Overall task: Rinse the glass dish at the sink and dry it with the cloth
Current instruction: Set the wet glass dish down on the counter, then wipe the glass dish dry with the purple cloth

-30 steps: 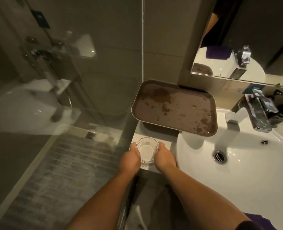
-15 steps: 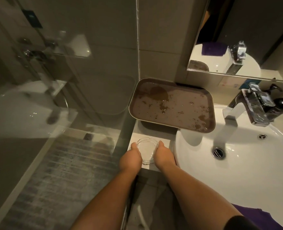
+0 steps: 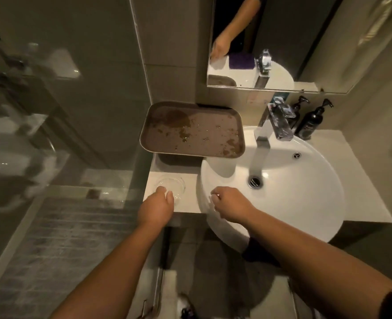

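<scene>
A small clear glass dish sits on the pale counter ledge just left of the basin. My left hand grips its near rim, fingers curled over the edge. Over the left rim of the white sink hovers my right hand, apart from the dish, fingers loosely bent and holding nothing. A chrome faucet stands at the back of the basin; no water is visibly running. The purple cloth shows only as a reflection in the mirror.
A wet brown tray lies behind the dish, overlapping the basin's back left edge. Two dark pump bottles stand right of the faucet. A glass shower partition borders the ledge on the left. The counter continues to the right.
My right hand has let go of the dish and moved right, over the basin rim. The left hand stays on the dish. The view has shifted right and up.
</scene>
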Demonstrator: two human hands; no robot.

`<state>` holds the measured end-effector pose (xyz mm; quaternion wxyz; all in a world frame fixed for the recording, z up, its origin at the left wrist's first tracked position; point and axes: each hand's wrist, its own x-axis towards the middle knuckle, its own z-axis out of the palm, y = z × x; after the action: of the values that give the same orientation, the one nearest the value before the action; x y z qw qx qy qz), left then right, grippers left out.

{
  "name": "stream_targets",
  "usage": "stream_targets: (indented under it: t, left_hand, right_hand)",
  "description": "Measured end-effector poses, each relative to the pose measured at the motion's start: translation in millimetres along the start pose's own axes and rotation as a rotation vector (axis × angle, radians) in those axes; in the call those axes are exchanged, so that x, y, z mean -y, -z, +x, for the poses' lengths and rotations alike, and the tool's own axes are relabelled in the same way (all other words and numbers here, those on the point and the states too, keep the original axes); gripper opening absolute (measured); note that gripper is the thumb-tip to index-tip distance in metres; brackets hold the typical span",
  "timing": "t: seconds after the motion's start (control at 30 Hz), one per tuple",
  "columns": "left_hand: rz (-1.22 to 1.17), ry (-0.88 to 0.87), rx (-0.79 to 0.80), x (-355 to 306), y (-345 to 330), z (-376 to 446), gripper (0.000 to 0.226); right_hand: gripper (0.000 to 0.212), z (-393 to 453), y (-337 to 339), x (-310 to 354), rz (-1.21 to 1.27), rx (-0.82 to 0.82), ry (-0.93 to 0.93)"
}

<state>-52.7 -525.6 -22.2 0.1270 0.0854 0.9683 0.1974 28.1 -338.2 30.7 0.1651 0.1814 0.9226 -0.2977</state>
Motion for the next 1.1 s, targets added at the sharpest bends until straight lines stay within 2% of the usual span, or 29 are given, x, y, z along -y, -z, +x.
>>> stream_targets:
  t: [0.13,0.3,0.47,0.6,0.67,0.77,0.87,1.0,1.1]
  left_hand:
    - [0.120,-0.242,0.003,-45,-3,-32,0.034]
    - [0.142,-0.523,0.060,-102,-25,-93,0.034]
    - [0.420,-0.892,0.158,-138,-60,-124,0.052]
    - [0.534,-0.887,0.273,-150,-79,-126,0.063]
    - [0.513,-0.863,0.273,-155,-79,-127,0.053]
    - [0.423,-0.848,0.221,-156,-79,-129,0.033]
    - [0.414,-0.860,0.176,-153,-81,-129,0.030]
    - [0.254,-0.802,0.203,-145,-75,-131,0.027]
    - [-0.126,-0.549,0.278,-137,-62,-147,0.021]
  right_hand:
    - [0.030,-44,44,-75,-0.188,-0.083,-0.006]
    - [0.042,-89,63,-145,-0.322,-0.009,0.042]
    - [0.063,-118,52,-176,-0.425,0.083,0.305]
    - [0.069,-116,32,-184,-0.453,0.107,0.409]
    - [0.065,-110,19,-191,-0.467,0.079,0.415]
    - [0.047,-109,10,-196,-0.438,-0.035,0.418]
    - [0.040,-109,4,-202,-0.401,-0.089,0.438]
    - [0.034,-115,22,-202,-0.307,0.020,0.451]
    - [0.027,-126,55,-194,-0.046,0.216,0.340]
